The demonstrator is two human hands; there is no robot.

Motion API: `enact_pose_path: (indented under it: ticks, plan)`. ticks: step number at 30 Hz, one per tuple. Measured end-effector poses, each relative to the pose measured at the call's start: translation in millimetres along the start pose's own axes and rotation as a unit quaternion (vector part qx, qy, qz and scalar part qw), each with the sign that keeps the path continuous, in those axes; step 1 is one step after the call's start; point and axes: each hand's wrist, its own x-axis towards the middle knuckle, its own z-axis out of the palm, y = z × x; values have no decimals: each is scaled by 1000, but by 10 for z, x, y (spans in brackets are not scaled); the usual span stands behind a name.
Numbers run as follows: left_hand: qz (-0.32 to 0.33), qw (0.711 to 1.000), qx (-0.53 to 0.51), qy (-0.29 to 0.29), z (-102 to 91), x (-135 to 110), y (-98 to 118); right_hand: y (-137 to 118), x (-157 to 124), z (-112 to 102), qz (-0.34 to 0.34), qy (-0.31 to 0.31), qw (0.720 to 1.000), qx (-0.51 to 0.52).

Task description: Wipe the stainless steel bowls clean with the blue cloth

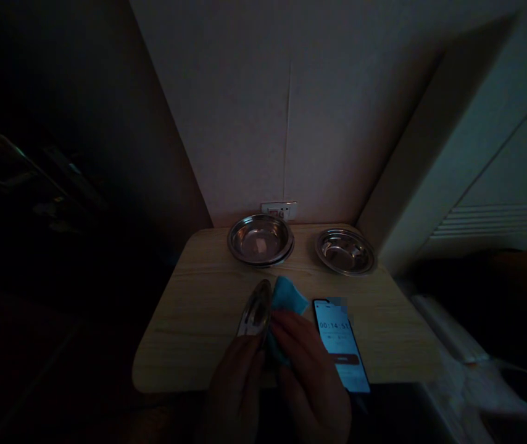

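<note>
Near the front edge of the wooden table (189, 320), my left hand (236, 382) grips a shiny metal dish (255, 311), tilted up on its side. My right hand (307, 370) is closed on a blue cloth (287, 296) and presses it against the dish's right side. Part of the cloth sticks out above my fingers. Both hands hide the dish's lower part. Just right of my right hand lies a phone (342, 345) with a lit screen showing a timer.
Stacked metal dishes (261, 239) stand at the back of the table, below a wall socket (279, 210). More metal dishes (345, 251) sit at the back right. A wall rises behind the table, and a pale panelled surface (508, 166) stands on the right. The room is dim.
</note>
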Motion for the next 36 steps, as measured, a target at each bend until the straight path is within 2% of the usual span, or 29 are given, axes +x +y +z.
enact_pose_path:
  ticks: [3,7,10,14,16,22,24,27,30,36]
  plan:
    - [25,999,16,-26,-9,1,-73,-5,3,-17,-26,-8,1000,-11]
    - [67,997,44,10,-8,-37,-90,161,174,-53,14,-18,1000,-2]
    - [66,996,49,29,10,-63,-99,186,180,-12,28,-25,999,8]
    - [47,997,53,36,13,-45,-131,46,5,70,-18,-13,999,-46]
    - [46,997,54,34,-5,-27,-113,35,10,70,-35,-13,998,-60]
    - [38,998,26,39,-26,5,2,167,281,27,36,16,999,-11]
    - [29,998,26,49,-13,12,-14,93,226,57,19,24,999,-30]
    - [13,998,31,54,-5,15,-82,-62,64,99,-48,32,996,-71]
    - [6,998,32,46,-19,-14,-128,-75,56,84,-75,21,993,-88]
    - [21,998,4,63,-13,-117,-152,177,327,51,61,33,998,2]
